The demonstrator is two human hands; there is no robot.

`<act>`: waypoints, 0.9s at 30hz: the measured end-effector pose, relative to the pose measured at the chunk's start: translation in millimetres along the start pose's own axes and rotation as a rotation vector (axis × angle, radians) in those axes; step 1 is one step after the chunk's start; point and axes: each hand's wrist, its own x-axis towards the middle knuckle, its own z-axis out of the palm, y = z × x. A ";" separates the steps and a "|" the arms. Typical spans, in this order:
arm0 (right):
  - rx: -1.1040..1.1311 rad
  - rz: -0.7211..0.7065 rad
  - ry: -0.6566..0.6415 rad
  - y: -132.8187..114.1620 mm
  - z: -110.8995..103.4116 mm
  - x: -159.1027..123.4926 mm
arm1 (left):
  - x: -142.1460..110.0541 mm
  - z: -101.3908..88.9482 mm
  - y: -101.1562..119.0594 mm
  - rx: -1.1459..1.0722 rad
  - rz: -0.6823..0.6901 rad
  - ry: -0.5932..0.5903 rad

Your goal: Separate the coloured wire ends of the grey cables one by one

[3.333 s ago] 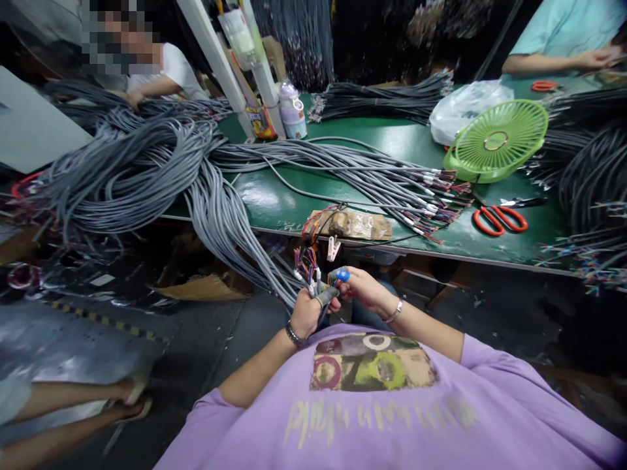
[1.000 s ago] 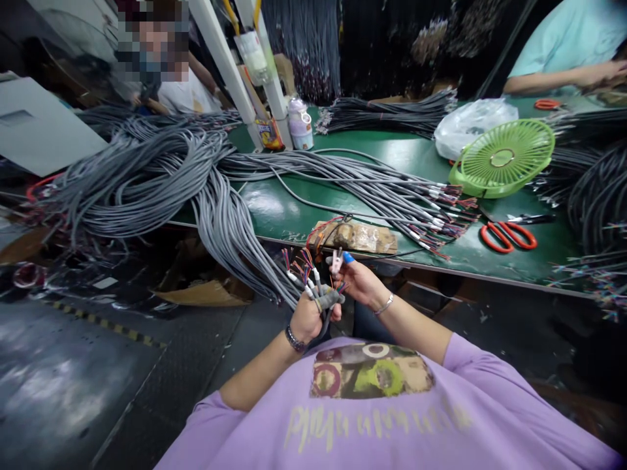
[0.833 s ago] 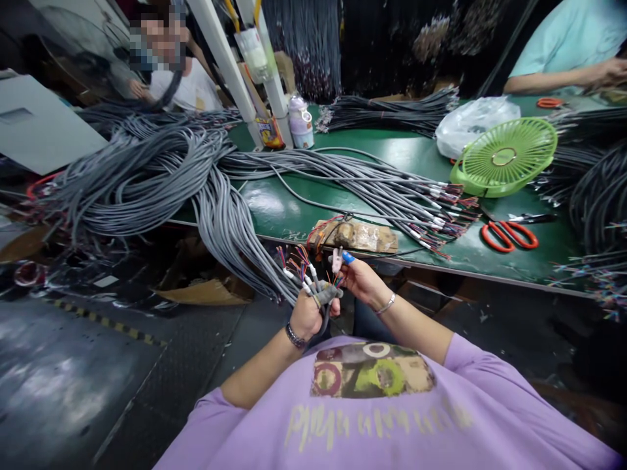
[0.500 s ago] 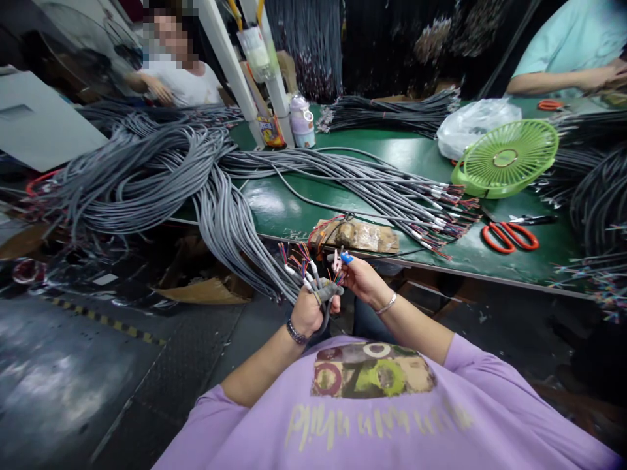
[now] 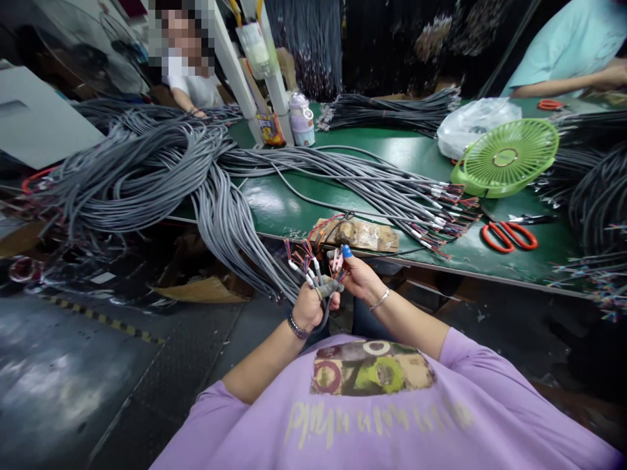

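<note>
Overall, in the head view, with clock directions read from the two hands, the left hand is closed around several grey cables, their white-banded ends and coloured wires fanning upward. The right hand, at about 2 o'clock from the left one, pinches a pale pink clip between its fingers, close beside the wire ends; a blue covering is noted on one fingertip. Whether the clip touches a wire cannot be determined. A taped brown block lies on the edge of the green table between 1 and 2 o'clock. Loose grey cables run across the tabletop, their wired ends at 2 o'clock. A large looped grey pile lies at 10 o'clock, with strands hanging over the table edge. Orange-handled scissors rest between 2 and 3 o'clock; a green fan stands at 2, near a clear plastic bag. A dark cable bundle is at 1 o'clock, a lilac bottle near 12. One person in white is near 11 o'clock; another, in turquoise, near 2.
</note>
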 end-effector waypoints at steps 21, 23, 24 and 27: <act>-0.054 0.035 -0.133 -5.8 -13.0 -7.7 | -20.2 8.9 -4.1 0.014 0.163 0.071; -0.016 0.061 -0.128 -4.7 -12.8 -4.2 | -18.5 9.3 -4.6 0.020 0.159 0.091; 0.003 0.074 -0.118 -4.2 -12.1 -2.8 | -17.8 9.4 -5.1 0.021 0.155 0.100; 0.049 0.073 -0.088 -3.0 -8.5 0.3 | -16.0 9.5 -6.9 0.018 0.133 0.118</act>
